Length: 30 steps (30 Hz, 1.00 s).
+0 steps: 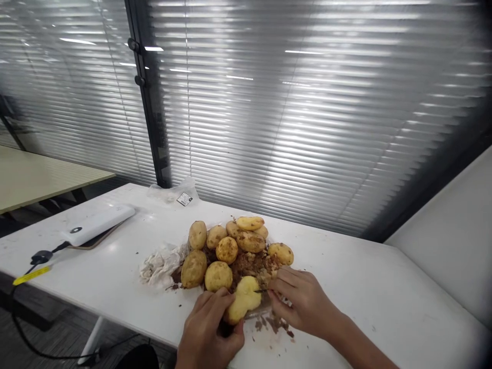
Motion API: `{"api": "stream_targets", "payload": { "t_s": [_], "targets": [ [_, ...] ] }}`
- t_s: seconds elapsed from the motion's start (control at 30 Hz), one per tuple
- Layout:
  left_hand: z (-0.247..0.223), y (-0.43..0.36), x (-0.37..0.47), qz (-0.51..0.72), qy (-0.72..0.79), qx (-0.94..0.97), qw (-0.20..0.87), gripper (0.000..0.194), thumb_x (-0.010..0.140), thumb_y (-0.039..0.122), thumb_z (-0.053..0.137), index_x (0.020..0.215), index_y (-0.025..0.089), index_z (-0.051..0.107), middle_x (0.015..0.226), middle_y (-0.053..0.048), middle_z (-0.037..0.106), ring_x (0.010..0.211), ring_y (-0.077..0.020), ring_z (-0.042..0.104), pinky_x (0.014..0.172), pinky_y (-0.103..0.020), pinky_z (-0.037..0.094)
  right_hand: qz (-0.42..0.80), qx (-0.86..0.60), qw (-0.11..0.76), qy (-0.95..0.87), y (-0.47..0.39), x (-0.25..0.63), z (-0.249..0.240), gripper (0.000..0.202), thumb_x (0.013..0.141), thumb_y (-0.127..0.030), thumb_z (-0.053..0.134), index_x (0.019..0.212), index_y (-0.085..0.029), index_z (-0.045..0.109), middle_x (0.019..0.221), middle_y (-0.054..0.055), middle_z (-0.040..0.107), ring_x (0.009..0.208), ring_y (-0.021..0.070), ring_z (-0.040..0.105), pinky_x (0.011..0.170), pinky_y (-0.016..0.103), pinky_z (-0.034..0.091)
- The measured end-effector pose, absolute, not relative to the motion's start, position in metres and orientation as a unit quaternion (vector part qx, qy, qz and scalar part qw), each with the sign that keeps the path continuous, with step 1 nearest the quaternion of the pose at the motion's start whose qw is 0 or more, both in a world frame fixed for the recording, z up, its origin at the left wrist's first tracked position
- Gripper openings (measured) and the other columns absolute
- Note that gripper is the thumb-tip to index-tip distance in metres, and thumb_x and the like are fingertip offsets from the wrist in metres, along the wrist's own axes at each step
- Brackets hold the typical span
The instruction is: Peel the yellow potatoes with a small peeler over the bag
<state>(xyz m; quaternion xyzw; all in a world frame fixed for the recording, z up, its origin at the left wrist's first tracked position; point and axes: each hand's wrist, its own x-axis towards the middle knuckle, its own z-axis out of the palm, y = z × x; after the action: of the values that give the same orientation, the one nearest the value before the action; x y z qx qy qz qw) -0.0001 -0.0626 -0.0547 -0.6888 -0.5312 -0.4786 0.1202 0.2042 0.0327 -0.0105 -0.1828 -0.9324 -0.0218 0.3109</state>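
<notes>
a peeled, pale yellow, lobed potato (244, 299) is at the near side of the table, gripped between the curled fingers and thumb of the left hand (209, 324). the right hand (303, 301), closed in a pinch, holds a thin dark tool (261, 291) against its right side. just beyond, rounded brown-skinned potatoes (194, 269) surround crumbly brown peelings (245, 264) on the white table (346, 277).

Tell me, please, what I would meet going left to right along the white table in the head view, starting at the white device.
White device, crumpled white wad, left hand, held potato, right hand.
</notes>
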Motion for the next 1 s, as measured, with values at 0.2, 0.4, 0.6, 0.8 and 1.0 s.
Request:
{"api": "stream_targets", "payload": {
  "t_s": [0.2,0.4,0.6,0.8,1.0],
  "targets": [
    [-0.0541,-0.0635,0.001,-0.483,-0.535,-0.684,0.112,0.029,0.07,0.012,0.057,0.097,0.02,0.058,0.091,-0.004,0.07,0.077,-0.0163,0.065,0.069,-0.027,0.058,-0.013,-0.181,0.314,-0.932,0.0301,0.2011,-0.0082,0.015,0.087,-0.013,0.047,0.077,-0.017,0.058,0.065,0.001,0.052,0.061,0.0146,0.046,0.053,0.027,0.03],
    [-0.0533,-0.0625,-0.0006,-0.481,-0.529,-0.686,0.13,0.028,0.07,0.013,0.056,0.098,0.02,0.058,0.09,-0.004,0.07,0.078,-0.0165,0.065,0.07,-0.027,0.058,-0.025,-0.188,0.324,-0.927,0.0296,0.2019,-0.0074,0.016,0.088,-0.013,0.046,0.078,-0.017,0.058,0.066,0.002,0.052,0.06,0.0149,0.046,0.053,0.027,0.032],
    [-0.0533,-0.063,-0.0001,-0.484,-0.528,-0.686,0.126,0.027,0.071,0.013,0.055,0.097,0.02,0.057,0.09,-0.004,0.069,0.078,-0.0161,0.064,0.069,-0.026,0.058,-0.025,-0.179,0.319,-0.93,0.0291,0.2025,-0.0078,0.015,0.086,-0.011,0.048,0.076,-0.017,0.056,0.064,0.002,0.051,0.059,0.0144,0.045,0.052,0.027,0.03],
    [-0.0528,-0.0626,0.0007,-0.479,-0.526,-0.692,0.119,0.028,0.072,0.013,0.056,0.099,0.02,0.057,0.091,-0.004,0.069,0.079,-0.016,0.064,0.07,-0.026,0.058,-0.008,-0.171,0.322,-0.931,0.0279,0.2011,-0.0075,0.014,0.086,-0.01,0.048,0.077,-0.017,0.056,0.064,0.001,0.05,0.06,0.0141,0.045,0.052,0.027,0.031],
    [-0.0537,-0.0632,0.0014,-0.482,-0.53,-0.685,0.132,0.027,0.072,0.012,0.055,0.099,0.02,0.057,0.091,-0.004,0.069,0.079,-0.0165,0.064,0.071,-0.028,0.058,-0.048,-0.187,0.358,-0.914,0.0277,0.2004,-0.0092,0.013,0.087,-0.01,0.048,0.081,-0.017,0.058,0.065,0.002,0.052,0.058,0.0139,0.046,0.052,0.026,0.033]
  ]
}}
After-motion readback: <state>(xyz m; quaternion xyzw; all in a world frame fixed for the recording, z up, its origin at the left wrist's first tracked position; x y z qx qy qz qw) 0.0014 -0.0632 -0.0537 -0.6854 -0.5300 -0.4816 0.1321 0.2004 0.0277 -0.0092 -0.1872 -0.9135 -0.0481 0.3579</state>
